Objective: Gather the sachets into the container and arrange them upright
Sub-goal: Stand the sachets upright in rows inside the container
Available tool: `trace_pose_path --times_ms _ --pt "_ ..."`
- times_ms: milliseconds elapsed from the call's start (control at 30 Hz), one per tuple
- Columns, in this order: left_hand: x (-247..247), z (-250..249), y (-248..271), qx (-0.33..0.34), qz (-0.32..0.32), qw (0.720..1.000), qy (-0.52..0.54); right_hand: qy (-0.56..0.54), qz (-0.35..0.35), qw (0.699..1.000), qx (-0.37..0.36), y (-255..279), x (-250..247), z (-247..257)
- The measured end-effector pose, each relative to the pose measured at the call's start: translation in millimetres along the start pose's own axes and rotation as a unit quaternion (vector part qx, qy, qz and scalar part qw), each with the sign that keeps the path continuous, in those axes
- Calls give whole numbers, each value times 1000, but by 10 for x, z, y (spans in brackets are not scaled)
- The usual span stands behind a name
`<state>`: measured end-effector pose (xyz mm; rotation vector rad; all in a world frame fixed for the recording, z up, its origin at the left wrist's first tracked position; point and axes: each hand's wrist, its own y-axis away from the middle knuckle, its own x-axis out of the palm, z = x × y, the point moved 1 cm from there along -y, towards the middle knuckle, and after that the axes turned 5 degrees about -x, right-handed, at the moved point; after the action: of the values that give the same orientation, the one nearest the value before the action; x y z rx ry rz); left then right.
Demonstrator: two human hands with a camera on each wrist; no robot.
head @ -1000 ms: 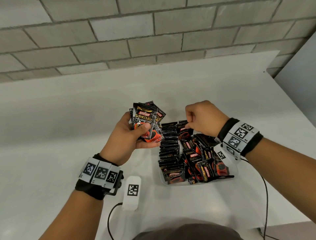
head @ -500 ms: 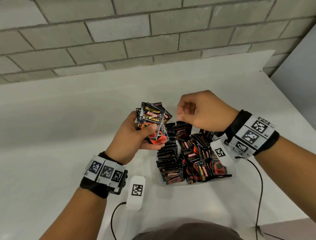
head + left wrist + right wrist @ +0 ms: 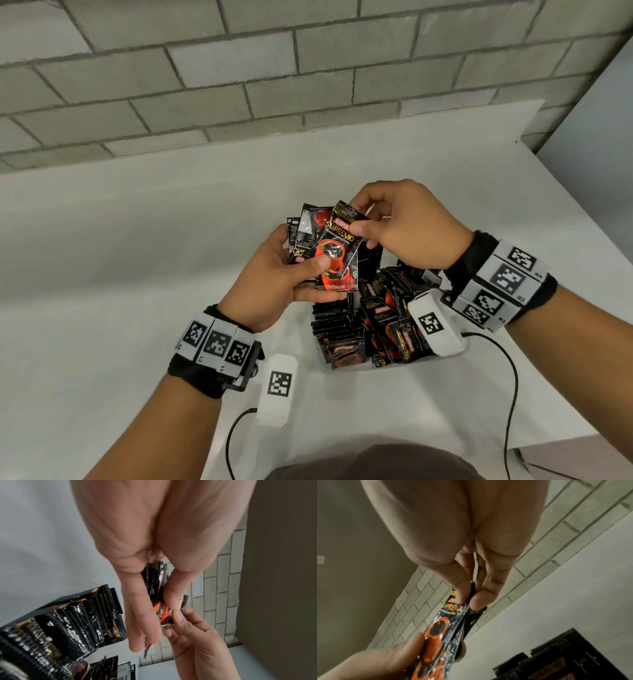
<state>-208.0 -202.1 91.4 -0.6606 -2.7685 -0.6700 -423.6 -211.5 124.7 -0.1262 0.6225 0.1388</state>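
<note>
My left hand (image 3: 274, 277) grips a fanned stack of black-and-red coffee sachets (image 3: 308, 236) above the far end of the container (image 3: 346, 367). My right hand (image 3: 394, 226) pinches the top of the front sachet (image 3: 337, 253) in that stack, thumb on its printed face. In the right wrist view the front sachet (image 3: 436, 631) runs from the right fingers down to the left thumb. The clear container holds a neat upright row of sachets (image 3: 334, 318) on its left side and loosely leaning ones (image 3: 390, 308) on its right. The upright row (image 3: 72, 618) shows its serrated top edges in the left wrist view.
The white table (image 3: 120, 257) runs back to a grey block wall (image 3: 239, 68), and its right edge (image 3: 582, 219) lies beyond my right arm. A white tagged device (image 3: 277, 387) with a black cable lies near the front, left of the container.
My right hand rose from the container's far end and moved left to the stack, taking the front sachet by its top. The left hand stayed about where it was, holding the stack.
</note>
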Motion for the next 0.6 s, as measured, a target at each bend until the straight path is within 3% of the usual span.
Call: trace_pose_path --times_ms 267,367,500,600 --pt "-63 5 -4 16 -38 999 -7 -99 -93 991 3 -11 -282 -15" --pt "-58 2 7 12 -41 999 -9 -114 -49 992 -14 27 -400 33" --pt "5 9 8 15 -30 999 -10 -29 42 999 7 133 -216 107" --pt "41 16 0 18 -33 999 -18 16 36 999 -26 167 4 70"
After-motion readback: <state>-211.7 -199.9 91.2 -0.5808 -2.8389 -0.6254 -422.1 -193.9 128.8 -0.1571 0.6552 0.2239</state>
